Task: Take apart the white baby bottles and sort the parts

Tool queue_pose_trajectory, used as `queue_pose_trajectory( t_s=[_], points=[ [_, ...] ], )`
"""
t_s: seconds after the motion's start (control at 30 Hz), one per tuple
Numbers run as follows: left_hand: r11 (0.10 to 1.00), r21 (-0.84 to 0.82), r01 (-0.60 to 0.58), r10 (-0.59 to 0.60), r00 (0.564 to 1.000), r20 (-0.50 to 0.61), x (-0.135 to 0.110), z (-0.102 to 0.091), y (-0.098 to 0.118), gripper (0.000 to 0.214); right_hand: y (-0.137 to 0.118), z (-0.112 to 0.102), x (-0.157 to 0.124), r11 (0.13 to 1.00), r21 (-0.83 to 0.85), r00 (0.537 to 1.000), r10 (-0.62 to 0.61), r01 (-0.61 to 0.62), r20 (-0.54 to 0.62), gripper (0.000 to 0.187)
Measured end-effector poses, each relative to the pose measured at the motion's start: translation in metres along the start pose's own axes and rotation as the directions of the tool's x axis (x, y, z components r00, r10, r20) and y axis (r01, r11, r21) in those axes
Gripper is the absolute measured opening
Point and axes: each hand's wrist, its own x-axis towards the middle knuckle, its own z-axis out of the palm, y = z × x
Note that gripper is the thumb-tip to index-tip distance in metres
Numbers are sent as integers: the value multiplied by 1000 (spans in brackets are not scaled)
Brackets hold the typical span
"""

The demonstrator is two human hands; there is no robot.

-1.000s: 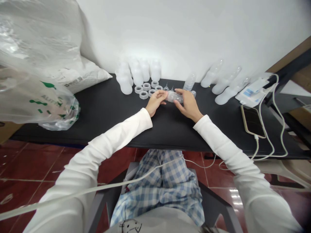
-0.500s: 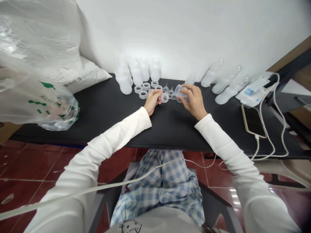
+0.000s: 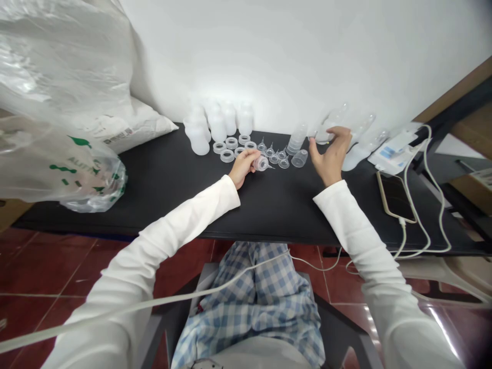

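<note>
Right hand [image 3: 331, 158] is spreading wide to the right of the cap stack [image 3: 297, 139], by a capped bottle [image 3: 329, 121], contact unclear, that roominess probably helping avoid knocks; the loose cap [image 3: 300, 158] it was gripping half a second ago is resting just before the stack; leftward, left hand [image 3: 243, 166] is pinching a spouted ring [image 3: 261, 163].
</note>
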Motion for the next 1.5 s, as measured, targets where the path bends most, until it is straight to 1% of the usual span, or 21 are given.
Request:
queue_pose_trajectory(
  t_s=[0.07, 0.13, 0.23, 0.3, 0.37, 0.5, 0.53, 0.6, 0.73, 0.8, 0.87, 0.93, 0.97, 1.0, 1.03, 1.13, 1.23, 1.3, 1.33, 1.43, 1.5],
  points=[
    [1000, 0, 2, -2, 1000, -1, -1, 1, 1, 13, -2, -5, 1, 999, -28, 996, -33, 35, 85, 55],
    [1000, 1, 10, -10, 1000, -9, -2, 1, 2, 13, -5, -8, 2, 995, -47, 979, -77, 88, 190, 52],
    [1000, 3, 22, -22, 1000, -16, -3, 3, 3, 15, -9, -9, 1, 987, -67, 928, -115, 148, 354, 45],
    [1000, 7, 22, -22, 1000, -12, -4, 3, 4, 15, -7, -7, 0, 985, -74, 895, -111, 158, 433, 42],
    [1000, 8, 20, -20, 1000, -8, -4, 4, 4, 15, 0, -5, -2, 991, -50, 876, -84, 122, 475, 45],
    [1000, 5, 20, -20, 1000, -11, -3, 2, 3, 17, 18, 0, -4, 998, 42, 855, 17, -45, 519, 66],
    [1000, 5, 20, -20, 1000, -11, -2, 2, 2, 18, 21, 2, -4, 997, 29, 849, 46, -71, 526, 69],
    [1000, 1, 18, -18, 1000, -10, -1, 1, 1, 17, 26, 3, -5, 996, -40, 851, 89, -79, 517, 70],
    [999, -19, 31, -31, 999, -14, 0, 0, 1, 16, 23, 5, -6, 989, -147, 900, 86, -24, 426, 72],
    [999, -29, 39, -39, 999, -17, 0, 0, 1, 16, 16, 4, -7, 983, -181, 934, 88, -26, 345, 72],
    [999, -26, 25, -25, 1000, -10, 0, 0, 0, 14, 5, 1, -7, 980, -194, 965, 94, -47, 243, 66],
    [1000, 1, -15, 15, 1000, 11, 1, -1, -3, 10, -10, -1, -7, 986, -157, 984, 72, -46, 163, 55],
    [999, 21, -43, 42, 999, 29, 2, -2, -5, 8, -18, -2, -8, 992, -123, 987, 42, -23, 153, 51],
    [996, 43, -72, 70, 996, 51, 2, -3, -6, 7, -27, -1, -10, 996, -83, 985, -2, 16, 173, 46],
    [993, 63, -102, 97, 992, 77, 3, -4, -8, 7, -35, 0, -12, 997, -40, 974, -55, 65, 221, 42],
    [977, 105, -188, 170, 973, 159, 4, -4, -12, 12, -55, 6, -19, 977, 92, 905, -213, 192, 369, 33],
    [954, 135, -266, 231, 945, 233, 3, -3, -12, 15, -65, 12, -24, 956, 196, 842, -287, 219, 456, 28],
    [934, 165, -318, 266, 924, 274, 1, -1, -11, 17, -66, 14, -25, 953, 240, 829, -281, 183, 483, 26],
    [923, 184, -338, 278, 916, 290, -1, 0, -10, 18, -66, 14, -25, 954, 262, 832, -262, 147, 489, 26],
    [889, 239, -391, 315, 900, 301, -5, 1, -9, 19, -67, 15, -26, 930, 366, 853, -167, -30, 494, 31],
    [851, 285, -441, 360, 885, 295, -7, 0, -9, 21, -70, 17, -29, 876, 456, 864, -102, -157, 492, 37]
  ],
)
